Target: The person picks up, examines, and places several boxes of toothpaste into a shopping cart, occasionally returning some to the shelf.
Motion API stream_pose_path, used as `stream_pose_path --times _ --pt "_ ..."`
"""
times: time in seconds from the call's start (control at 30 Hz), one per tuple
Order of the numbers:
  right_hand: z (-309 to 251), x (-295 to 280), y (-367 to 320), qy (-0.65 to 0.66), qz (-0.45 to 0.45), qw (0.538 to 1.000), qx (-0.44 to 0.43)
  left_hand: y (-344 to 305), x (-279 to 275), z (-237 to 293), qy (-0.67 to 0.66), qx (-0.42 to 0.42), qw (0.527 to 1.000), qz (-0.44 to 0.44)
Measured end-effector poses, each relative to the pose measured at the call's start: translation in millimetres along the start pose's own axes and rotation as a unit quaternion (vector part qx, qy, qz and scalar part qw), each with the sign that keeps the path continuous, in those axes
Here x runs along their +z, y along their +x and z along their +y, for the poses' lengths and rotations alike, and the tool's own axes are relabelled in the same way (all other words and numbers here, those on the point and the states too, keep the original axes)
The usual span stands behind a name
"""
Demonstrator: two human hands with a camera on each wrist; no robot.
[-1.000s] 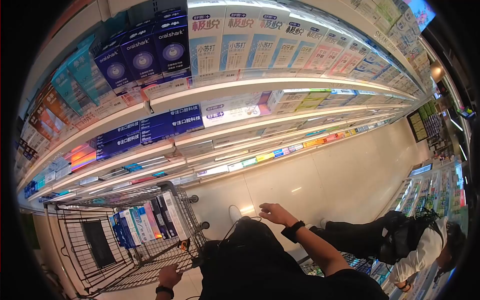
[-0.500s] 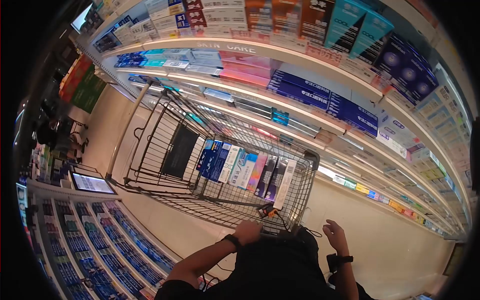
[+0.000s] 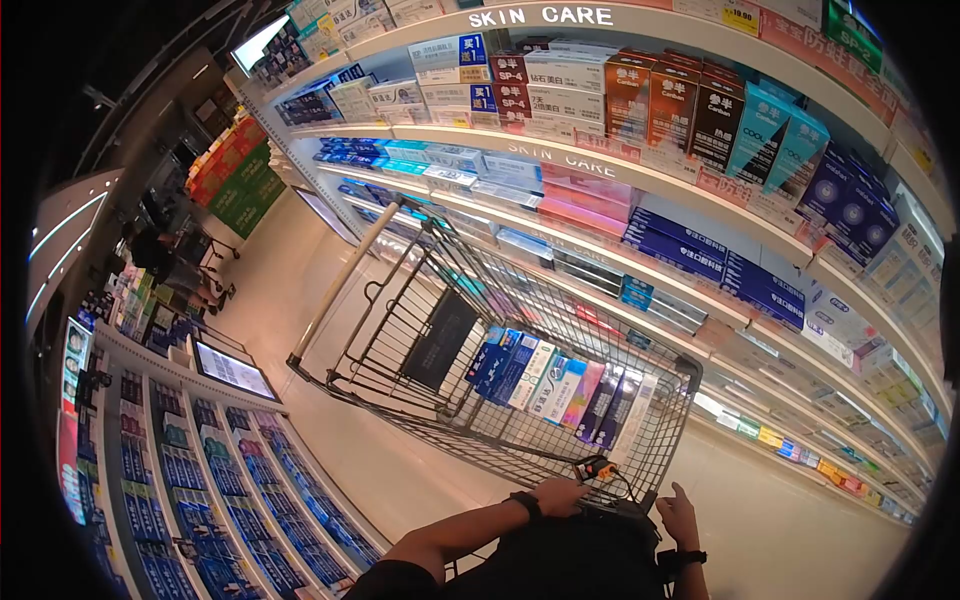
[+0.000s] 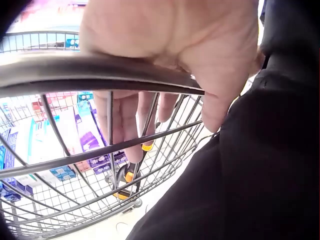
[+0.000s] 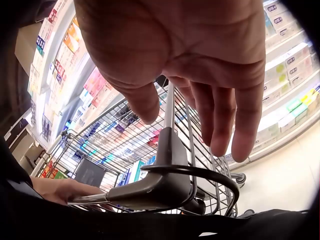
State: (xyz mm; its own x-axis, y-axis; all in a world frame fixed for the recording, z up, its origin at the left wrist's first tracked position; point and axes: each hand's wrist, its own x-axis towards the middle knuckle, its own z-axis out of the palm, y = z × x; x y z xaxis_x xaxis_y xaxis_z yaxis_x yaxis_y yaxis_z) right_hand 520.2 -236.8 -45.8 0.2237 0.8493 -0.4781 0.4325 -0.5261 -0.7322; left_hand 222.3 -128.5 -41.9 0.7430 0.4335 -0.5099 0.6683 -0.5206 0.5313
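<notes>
Cart (image 3: 688, 368) at centre to lower right of head view, row of small boxes (image 3: 553, 385) lying side by side in basket. Left hand (image 3: 558, 497) at lower centre: grip folded over cart rim (image 4: 40, 72), fingers hanging inside, thumb on other side. Right hand (image 3: 680, 515) at lower right: grip loosely spread, holding nothing, near cart corner. Orange-and-black device (image 3: 597, 468) at rim, beside left hand. Stocked shelves (image 3: 740, 212) across upper right. Tilted screen (image 3: 233, 370) at left of frame.
</notes>
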Motion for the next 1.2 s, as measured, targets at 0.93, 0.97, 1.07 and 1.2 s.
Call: stream_pose_path --times 0.93,0.97,1.07,1.2 --pt "6 -2 -26 0.086 0.072 0.994 -0.002 -4 -24 -6 0.065 -0.012 0.997 -0.045" --pt "4 -3 -26 0.090 0.066 0.994 0.003 -3 -18 -12 0.065 -0.009 0.997 -0.040" --pt "-4 -7 -25 0.059 0.022 0.998 0.006 -6 -22 -4 0.051 -0.026 0.998 -0.016" --pt "-12 -9 -20 0.017 -0.009 1.000 0.012 -7 -13 -10 0.052 -0.005 0.998 0.028"
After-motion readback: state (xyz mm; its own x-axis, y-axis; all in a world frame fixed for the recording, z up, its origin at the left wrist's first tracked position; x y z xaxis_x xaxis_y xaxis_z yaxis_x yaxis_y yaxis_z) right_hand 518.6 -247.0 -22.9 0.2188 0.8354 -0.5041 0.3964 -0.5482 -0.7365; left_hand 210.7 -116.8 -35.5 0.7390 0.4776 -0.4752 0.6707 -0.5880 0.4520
